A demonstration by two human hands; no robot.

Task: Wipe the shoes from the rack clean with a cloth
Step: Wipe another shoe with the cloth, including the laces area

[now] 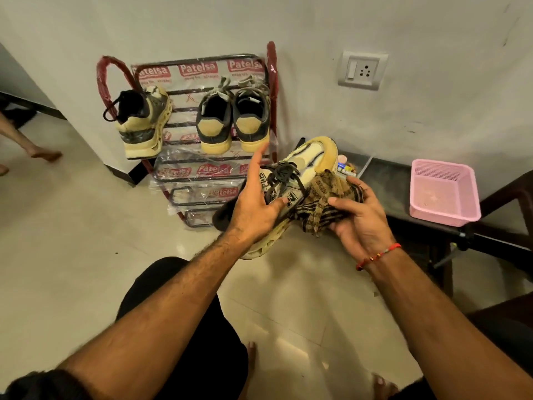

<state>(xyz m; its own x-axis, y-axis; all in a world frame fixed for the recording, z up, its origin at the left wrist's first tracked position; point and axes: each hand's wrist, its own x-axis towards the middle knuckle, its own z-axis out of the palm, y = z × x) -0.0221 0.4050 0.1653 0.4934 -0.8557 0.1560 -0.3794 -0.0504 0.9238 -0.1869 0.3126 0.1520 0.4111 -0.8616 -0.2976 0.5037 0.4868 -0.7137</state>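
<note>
A cream and black sneaker (305, 166) with black laces is held in front of me, toe pointing up and away. My left hand (256, 203) grips it at the collar, thumb across its side, index finger sticking out straight. My right hand (360, 217) holds a bunched brown checked cloth (323, 203) against the shoe's side. Behind stands a red metal shoe rack (271, 82) wrapped in printed plastic. Its top shelf carries a matching single sneaker (144, 122) at the left and a pair of dark and tan shoes (233, 119) at the right.
A pink plastic basket (444, 192) sits on a dark low bench (389, 180) at the right, with small items by the wall. A wall socket (362, 70) is above. Another person's bare foot (46, 154) is at the far left. Shiny floor tiles lie below.
</note>
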